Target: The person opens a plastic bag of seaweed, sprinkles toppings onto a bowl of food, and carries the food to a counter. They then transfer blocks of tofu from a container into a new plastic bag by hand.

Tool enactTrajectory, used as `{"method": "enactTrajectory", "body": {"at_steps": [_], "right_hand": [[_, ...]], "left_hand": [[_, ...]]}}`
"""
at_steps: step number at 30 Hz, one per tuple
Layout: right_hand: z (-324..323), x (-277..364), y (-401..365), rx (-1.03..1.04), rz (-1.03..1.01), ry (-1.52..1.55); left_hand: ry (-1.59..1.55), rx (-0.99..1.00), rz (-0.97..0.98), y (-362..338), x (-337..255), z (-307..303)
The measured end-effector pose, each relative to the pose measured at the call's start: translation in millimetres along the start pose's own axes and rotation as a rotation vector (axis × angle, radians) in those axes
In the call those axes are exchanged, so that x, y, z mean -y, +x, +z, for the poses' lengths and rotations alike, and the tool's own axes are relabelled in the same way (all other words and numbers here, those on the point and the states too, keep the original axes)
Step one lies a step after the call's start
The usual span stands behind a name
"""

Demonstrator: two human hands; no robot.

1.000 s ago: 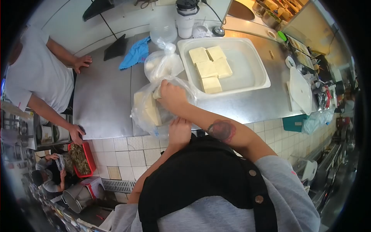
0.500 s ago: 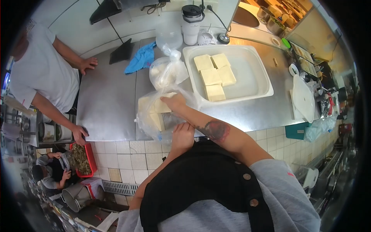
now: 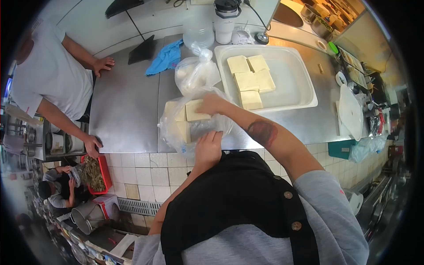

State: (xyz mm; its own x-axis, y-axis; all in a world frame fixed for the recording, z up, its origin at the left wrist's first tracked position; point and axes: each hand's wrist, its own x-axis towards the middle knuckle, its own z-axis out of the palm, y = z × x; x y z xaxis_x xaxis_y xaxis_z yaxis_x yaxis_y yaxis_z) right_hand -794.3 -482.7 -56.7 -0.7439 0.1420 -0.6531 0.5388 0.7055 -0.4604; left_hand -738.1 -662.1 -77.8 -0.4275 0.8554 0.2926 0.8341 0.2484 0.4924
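An opened clear plastic bag (image 3: pixel 201 129) lies at the counter's front edge with several pale, tofu-like blocks (image 3: pixel 183 131) in it. My right hand (image 3: pixel 213 105), inside the bag's opening, grips the right end of one block (image 3: pixel 197 110); its fingertips are partly hidden. Below it, my left hand (image 3: pixel 209 145) has its fingers curled on the bag's near edge. Just behind is a knotted plastic bag (image 3: pixel 196 75) with pale contents. To the right stands a white tray (image 3: pixel 293 88) with several similar blocks (image 3: pixel 246 82) at its left side.
Across the steel counter (image 3: pixel 126 101) at left, a person in a white shirt (image 3: pixel 57 66) rests both hands on its edges. A blue cloth (image 3: pixel 165 58), a clear jug (image 3: pixel 198 32) and a tumbler (image 3: pixel 225 24) stand or lie behind. Another person (image 3: pixel 62 187) is at lower left.
The view has shifted slightly. My right hand and the gripped block have moved a little right, and a gap shows beside the neighbouring block. My left hand keeps its place at the bag's edge.
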Motion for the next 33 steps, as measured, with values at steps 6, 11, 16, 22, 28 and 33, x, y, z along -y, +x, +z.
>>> {"method": "enactTrajectory", "body": {"at_steps": [6,11,16,22,28,33], "right_hand": [[16.9,-24.7,3.7,-0.077,-0.112,0.815],[10.9,-26.8,10.2,-0.135,-0.147,-0.035],[18.9,-13.8,9.7,0.092,-0.37,-0.688],[55.3,-38.0,-2.5,0.016,-0.449,-0.753],[63.3,-39.3,-60.7,0.259,-0.459,-0.811],[66.6,-43.9,-57.6,-0.266,-0.68,-0.596]], "left_hand": [[0.051,0.08,-0.175,9.5,-12.4,-4.7],[0.065,0.121,-0.211,26.3,-13.9,13.4],[-0.071,0.362,-0.446,37.9,-6.9,31.6],[0.125,0.535,-0.411,22.7,-3.9,39.7],[0.076,0.708,-0.469,-8.3,-20.0,24.3],[0.335,0.649,-0.422,-16.2,-36.9,26.7]]}}
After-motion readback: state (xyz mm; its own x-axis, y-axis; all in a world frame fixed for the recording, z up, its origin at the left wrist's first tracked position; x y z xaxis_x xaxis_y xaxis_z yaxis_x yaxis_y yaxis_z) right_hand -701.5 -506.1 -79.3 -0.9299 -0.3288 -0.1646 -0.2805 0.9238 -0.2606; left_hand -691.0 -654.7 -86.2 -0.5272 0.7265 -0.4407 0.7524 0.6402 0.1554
